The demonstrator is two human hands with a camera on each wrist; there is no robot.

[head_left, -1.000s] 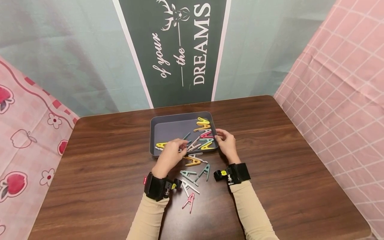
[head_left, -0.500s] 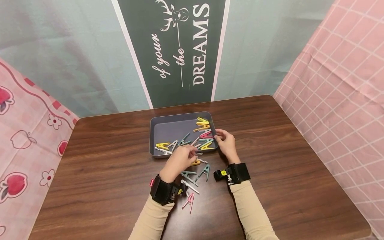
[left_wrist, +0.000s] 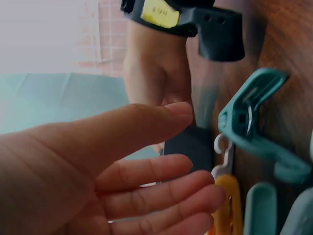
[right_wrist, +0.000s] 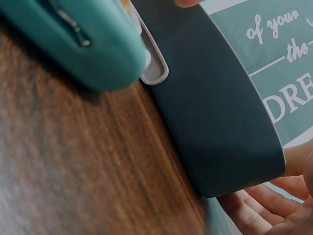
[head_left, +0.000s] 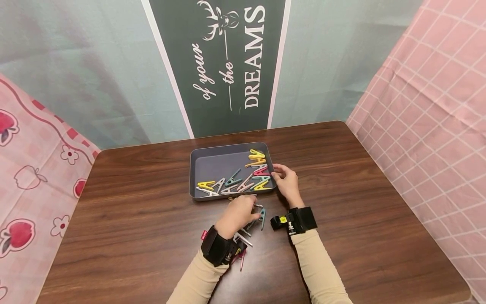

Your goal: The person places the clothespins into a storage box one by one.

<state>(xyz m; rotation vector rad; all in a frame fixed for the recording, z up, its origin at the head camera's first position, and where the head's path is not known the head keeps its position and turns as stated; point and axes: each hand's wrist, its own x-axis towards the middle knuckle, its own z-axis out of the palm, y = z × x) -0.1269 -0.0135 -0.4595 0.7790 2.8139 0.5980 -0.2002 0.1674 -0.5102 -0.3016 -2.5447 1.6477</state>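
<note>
My left hand (head_left: 238, 213) is just in front of the grey tray (head_left: 224, 148), over several loose clothespins. In the left wrist view its thumb and fingers (left_wrist: 161, 198) are spread apart with nothing between them. A teal clothespin (left_wrist: 239, 117) lies near the fingertips, and an orange clothespin (left_wrist: 227, 196) shows beside them. My right hand (head_left: 287, 182) holds the tray's right edge near the front corner. In the right wrist view its thumb lies near the rim and its fingers (right_wrist: 264, 210) lower down, their tips hidden behind the tray wall.
Inside the tray, clothespins line the right side and front, including a yellow clothespin (head_left: 257, 153) and a pink clothespin (head_left: 260, 170). A white clothespin (head_left: 243, 239) and a red-pink clothespin (head_left: 241, 258) lie on the brown table (head_left: 136, 219), partly hidden by the left arm.
My left hand has moved out of the tray, right and toward me, over the loose clothespins. A whitish-pink clothespin now shows at the tray's front. The right hand stays still.
</note>
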